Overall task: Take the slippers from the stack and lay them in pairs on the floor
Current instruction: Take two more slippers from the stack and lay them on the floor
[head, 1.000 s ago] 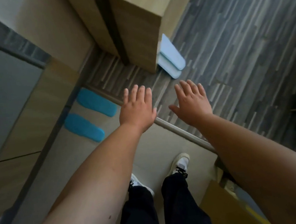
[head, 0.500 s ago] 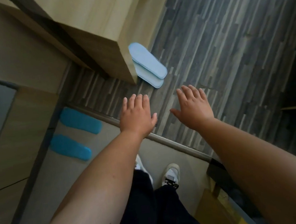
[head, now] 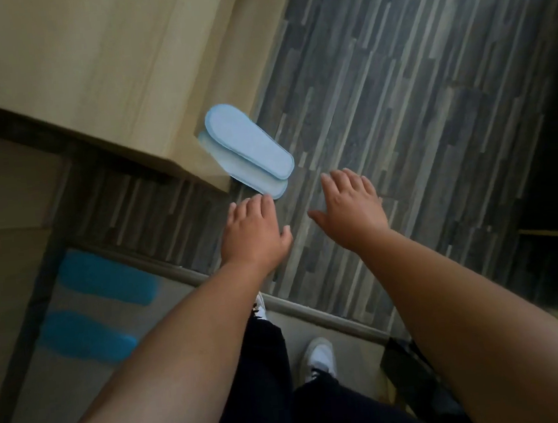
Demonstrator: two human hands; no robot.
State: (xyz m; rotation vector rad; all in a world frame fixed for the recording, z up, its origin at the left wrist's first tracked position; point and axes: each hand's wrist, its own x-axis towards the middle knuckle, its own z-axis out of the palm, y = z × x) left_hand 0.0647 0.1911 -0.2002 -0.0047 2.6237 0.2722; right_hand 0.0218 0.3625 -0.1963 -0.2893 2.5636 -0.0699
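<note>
Both hands now reach farther forward than a second ago, and the pale slippers lie much nearer to them in the view. The left hand (head: 253, 229) is stretched out palm down, fingers together and straight, holding nothing; its fingertips sit just short of the lower pale slipper's near end. The right hand (head: 349, 209) hovers beside it, also palm down, fingers slightly spread, thumb out to the side, empty. The two hands stay apart with a strip of floor (head: 413, 94) between them.

Just ahead of the left hand, two pale blue slippers (head: 248, 142) lie stacked, soles up, the upper one offset over the lower, resting on the dark wood-pattern floor against the corner of a light wooden cabinet (head: 100, 68).

Farther left, beyond a metal threshold strip (head: 319, 314), two brighter blue slippers (head: 98, 306) lie side by side on a grey floor, well apart from the stack. Below the arms, dark trousers and a white shoe (head: 318, 357) show, standing on the grey side.
</note>
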